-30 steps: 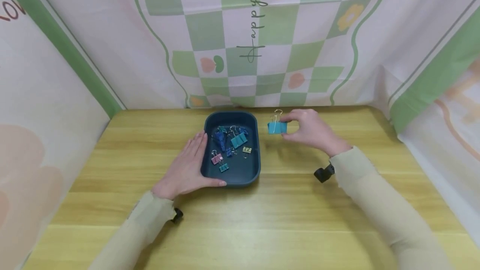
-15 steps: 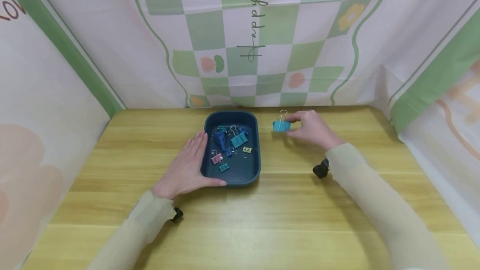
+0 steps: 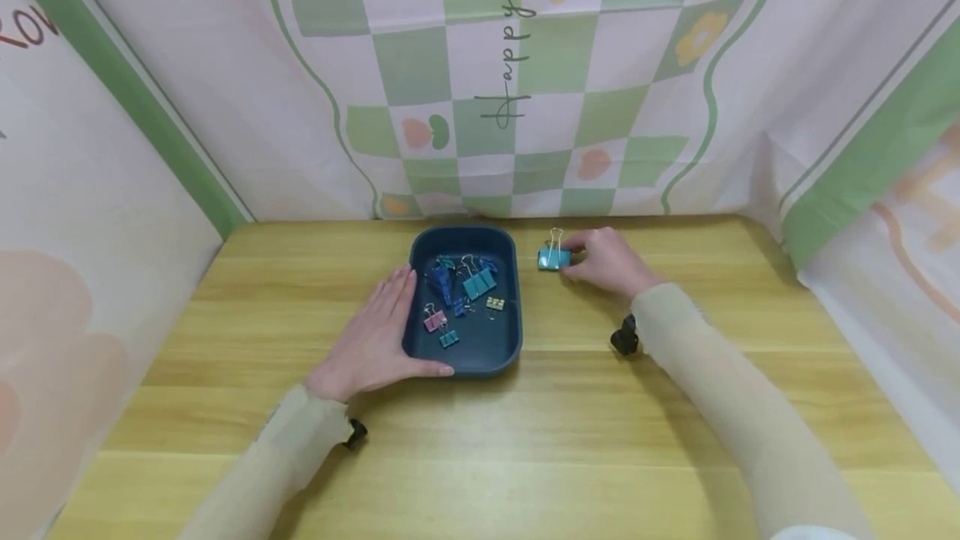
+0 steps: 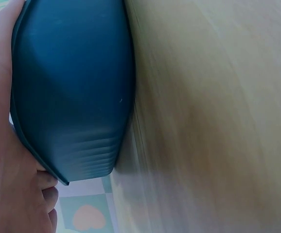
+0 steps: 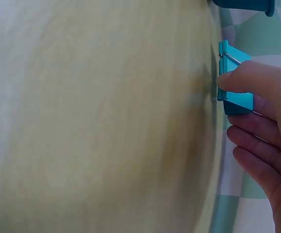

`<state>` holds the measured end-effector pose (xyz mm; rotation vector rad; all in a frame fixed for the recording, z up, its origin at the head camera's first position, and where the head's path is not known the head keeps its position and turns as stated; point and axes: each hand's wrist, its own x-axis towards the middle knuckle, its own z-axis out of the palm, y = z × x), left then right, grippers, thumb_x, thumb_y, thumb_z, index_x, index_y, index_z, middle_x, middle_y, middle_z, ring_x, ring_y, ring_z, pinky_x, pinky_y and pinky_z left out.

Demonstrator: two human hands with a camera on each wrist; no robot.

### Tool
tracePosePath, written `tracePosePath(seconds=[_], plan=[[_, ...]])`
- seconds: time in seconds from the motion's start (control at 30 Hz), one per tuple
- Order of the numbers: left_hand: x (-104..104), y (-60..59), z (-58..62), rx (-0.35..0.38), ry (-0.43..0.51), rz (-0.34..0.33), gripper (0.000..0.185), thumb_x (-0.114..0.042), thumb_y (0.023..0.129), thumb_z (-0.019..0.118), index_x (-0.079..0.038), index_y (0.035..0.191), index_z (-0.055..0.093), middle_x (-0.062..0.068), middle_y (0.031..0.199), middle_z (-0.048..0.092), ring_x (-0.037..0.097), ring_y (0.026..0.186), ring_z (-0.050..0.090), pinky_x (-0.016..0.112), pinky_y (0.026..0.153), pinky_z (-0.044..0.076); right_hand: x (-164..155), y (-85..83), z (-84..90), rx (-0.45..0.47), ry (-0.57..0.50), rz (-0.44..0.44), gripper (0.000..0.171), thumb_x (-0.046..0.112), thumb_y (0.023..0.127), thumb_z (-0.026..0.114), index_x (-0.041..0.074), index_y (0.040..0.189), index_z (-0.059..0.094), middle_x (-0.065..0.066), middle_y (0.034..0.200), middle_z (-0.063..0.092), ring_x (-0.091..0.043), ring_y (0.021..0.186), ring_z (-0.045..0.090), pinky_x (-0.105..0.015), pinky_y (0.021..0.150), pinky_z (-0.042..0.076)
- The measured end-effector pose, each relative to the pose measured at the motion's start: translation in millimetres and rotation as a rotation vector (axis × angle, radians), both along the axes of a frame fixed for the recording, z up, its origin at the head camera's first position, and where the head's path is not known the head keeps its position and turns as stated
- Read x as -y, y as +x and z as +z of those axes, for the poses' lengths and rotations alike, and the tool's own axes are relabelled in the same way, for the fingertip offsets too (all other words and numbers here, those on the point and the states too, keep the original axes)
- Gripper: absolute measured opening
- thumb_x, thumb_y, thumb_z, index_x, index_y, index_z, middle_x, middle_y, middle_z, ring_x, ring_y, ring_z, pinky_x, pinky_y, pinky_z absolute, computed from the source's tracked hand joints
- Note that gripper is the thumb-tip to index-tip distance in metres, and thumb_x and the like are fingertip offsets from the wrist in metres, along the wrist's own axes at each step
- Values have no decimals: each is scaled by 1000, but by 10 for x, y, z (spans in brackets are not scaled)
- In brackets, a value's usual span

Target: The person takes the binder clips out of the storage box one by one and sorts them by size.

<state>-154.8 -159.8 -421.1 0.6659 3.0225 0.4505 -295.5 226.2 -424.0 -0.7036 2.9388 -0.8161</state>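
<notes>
A turquoise binder clip (image 3: 553,258) with its wire handles up is pinched between the thumb and fingers of my right hand (image 3: 609,261), right of the tray. In the right wrist view, the thumb lies on one face of the clip (image 5: 238,97). Whether it touches the table is hard to tell. My left hand (image 3: 371,336) rests against the left side of a dark blue tray (image 3: 480,363), fingers straight along its edge and thumb at the front. Inside the tray lie a turquoise binder clip (image 3: 478,283), a pink clip (image 3: 434,320), a gold clip (image 3: 495,303) and several blue and teal ones.
The wooden table (image 3: 480,457) ends at the back against a checked green and white cloth (image 3: 480,148). More patterned cloth hangs at both sides. A dark wrist camera (image 3: 625,337) sits below the right sleeve.
The right hand moved slightly right with the clip, then back left and a little lower. The left hand and the tray keep their places.
</notes>
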Motion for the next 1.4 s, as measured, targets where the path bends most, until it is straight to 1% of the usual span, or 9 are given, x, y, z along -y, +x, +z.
tracePosePath(seconds=[0.4,0.6,0.7,0.8,0.83,0.97,1.03,1.2,1.4], plan=[[-3,-8,-35,6,0,6,146,-100,64,48,-6,163,-3,9,169,-6,19,154,-4,39,123,4,1,-22,-97,-37,-12,26,43,8,82,82,-5,121,70,-19,111,73,-30,97,69,-49,92,55],[-5,-8,-37,5,0,5,146,-100,64,48,-5,163,-2,10,170,-4,19,154,-4,38,123,4,-27,7,-107,-58,8,28,57,15,84,83,-6,132,63,-21,120,69,-33,105,68,-50,97,53],[-5,-7,-31,2,7,3,146,-100,65,48,-5,163,-2,11,170,-3,19,154,-4,39,123,5,-31,39,-68,-50,5,6,63,20,85,84,-5,138,59,-24,129,65,-30,82,68,-48,88,56],[-2,-11,-28,-1,14,1,145,-100,65,49,-5,163,-2,12,170,-2,20,154,-4,40,123,6,-23,71,9,-58,1,-11,65,23,86,84,-2,140,58,-24,128,65,-27,52,54,-44,73,55],[-2,-12,-26,-2,14,0,145,-100,65,49,-5,163,-2,13,170,-2,20,154,-4,40,123,6,-19,80,37,-69,-3,-14,65,24,86,84,-2,140,58,-24,129,65,-27,52,52,-45,73,54],[-1,-9,-16,4,16,1,146,-100,65,49,-5,163,-2,11,170,-4,20,154,-4,39,123,5,0,117,179,-133,-12,-14,66,26,85,85,0,140,59,-22,137,60,-36,74,65,-51,94,52],[-3,-7,-11,5,18,-2,145,-99,65,50,-5,163,-2,11,169,-4,20,154,-4,39,123,5,17,134,254,-172,-15,-5,66,27,84,86,0,139,61,-21,136,61,-39,98,67,-54,102,48],[-6,-5,-4,10,22,-4,145,-99,65,51,-4,163,-1,11,169,-4,21,154,-3,40,123,5,102,183,461,-235,-31,31,66,28,83,87,-2,136,63,-21,134,63,-40,122,60,-54,105,46],[-4,-3,0,14,28,-3,145,-98,65,51,-4,163,0,11,170,-4,21,154,-3,40,123,6,309,309,734,-187,-20,49,70,34,84,85,3,142,59,-17,140,59,-37,129,55,-52,108,43]])
